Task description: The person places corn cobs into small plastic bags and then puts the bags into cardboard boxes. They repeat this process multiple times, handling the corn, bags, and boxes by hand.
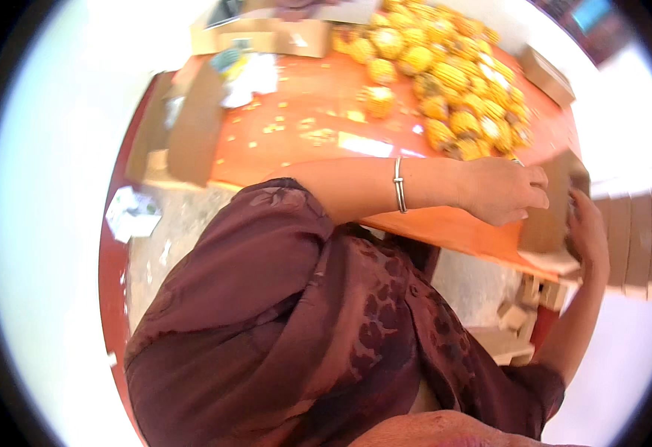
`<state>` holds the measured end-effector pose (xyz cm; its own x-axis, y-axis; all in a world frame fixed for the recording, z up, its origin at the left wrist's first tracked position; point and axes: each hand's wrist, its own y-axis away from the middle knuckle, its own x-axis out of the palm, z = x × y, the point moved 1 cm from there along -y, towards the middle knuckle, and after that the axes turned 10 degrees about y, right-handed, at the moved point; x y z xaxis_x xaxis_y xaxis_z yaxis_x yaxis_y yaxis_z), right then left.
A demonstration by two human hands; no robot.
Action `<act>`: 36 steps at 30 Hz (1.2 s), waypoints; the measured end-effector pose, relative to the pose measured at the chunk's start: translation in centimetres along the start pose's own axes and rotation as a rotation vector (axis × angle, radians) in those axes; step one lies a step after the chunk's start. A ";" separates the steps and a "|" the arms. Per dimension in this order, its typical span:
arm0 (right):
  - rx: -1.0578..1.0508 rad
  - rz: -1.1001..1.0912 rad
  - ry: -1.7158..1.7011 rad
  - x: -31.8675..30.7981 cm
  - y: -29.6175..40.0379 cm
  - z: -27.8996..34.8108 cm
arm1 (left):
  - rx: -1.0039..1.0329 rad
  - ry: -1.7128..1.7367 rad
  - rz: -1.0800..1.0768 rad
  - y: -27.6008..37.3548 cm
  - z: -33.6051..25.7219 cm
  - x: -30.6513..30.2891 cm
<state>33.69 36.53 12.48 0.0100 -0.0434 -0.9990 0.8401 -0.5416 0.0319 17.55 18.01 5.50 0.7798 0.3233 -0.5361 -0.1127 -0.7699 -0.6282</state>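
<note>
My left hand point(505, 190), with a metal bangle on its wrist, reaches across to the right over the orange tabletop. Its fingers are curled beside an upright cardboard box point(546, 218), and whether anything is in them cannot be told. On the far right side of this blurred box, my right hand point(586, 226) grips its edge, with the fingertips partly hidden. A large heap of yellow corn cobs point(451, 75) lies behind my left hand. One cob point(379, 101) sits at the heap's left, near loose corn kernels point(319, 136) scattered on the orange tabletop point(298, 112).
An open cardboard box point(194, 128) stands at the table's left edge, beside crumpled white wrapping point(253, 78). Another carton point(303, 39) is at the back, and a small box point(546, 75) at the back right. Stacked cardboard point(630, 240) stands at far right; cardboard pieces point(513, 315) lie below.
</note>
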 end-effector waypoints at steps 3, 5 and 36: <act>-0.105 -0.340 0.165 -0.6 -0.7 2.5 | -0.146 -0.140 -0.111 3.9 1.3 -4.6; -0.144 -0.441 -0.135 0.2 -1.0 6.6 | -0.273 -0.159 -0.245 6.7 2.5 -7.8; -1.335 -0.007 0.436 7.5 -5.8 62.0 | -0.514 0.056 -0.717 21.9 4.1 -19.3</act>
<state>-4.77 -12.73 6.77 -0.0380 0.3501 -0.9359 0.7135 0.6652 0.2199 -2.50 -2.83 -0.18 0.5873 0.8060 -0.0738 0.6951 -0.5490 -0.4643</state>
